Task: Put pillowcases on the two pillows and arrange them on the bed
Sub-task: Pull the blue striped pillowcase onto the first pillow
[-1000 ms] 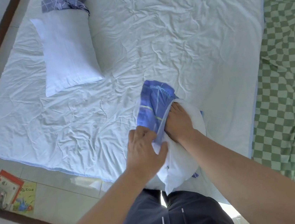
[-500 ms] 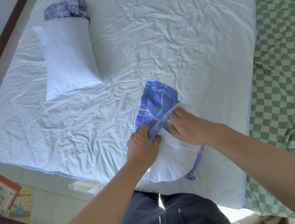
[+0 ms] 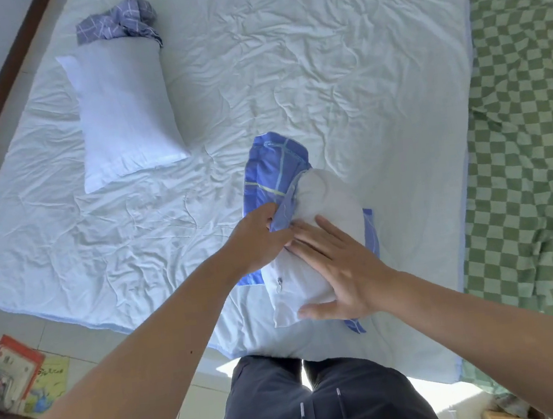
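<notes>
A white pillow (image 3: 331,203) lies near the bed's front edge, its far end inside a blue plaid pillowcase (image 3: 271,172). My left hand (image 3: 258,242) grips the pillowcase's open edge beside the pillow. Flat on the bare part of that pillow rests my right hand (image 3: 337,268), fingers straight. A second white pillow (image 3: 126,112) lies at the far left of the bed, uncovered. A crumpled purple-blue plaid pillowcase (image 3: 119,20) sits bunched at its far end.
The bed is covered by a wrinkled pale blue sheet (image 3: 287,70). A green checkered blanket (image 3: 521,133) lies along the right side. Books (image 3: 18,373) lie on the tiled floor at the lower left. A dark wooden bed frame (image 3: 3,89) runs along the left.
My right hand has come out from the pillowcase opening and now lies flat on the pillow, nearer to me. My left hand still holds the pillowcase edge.
</notes>
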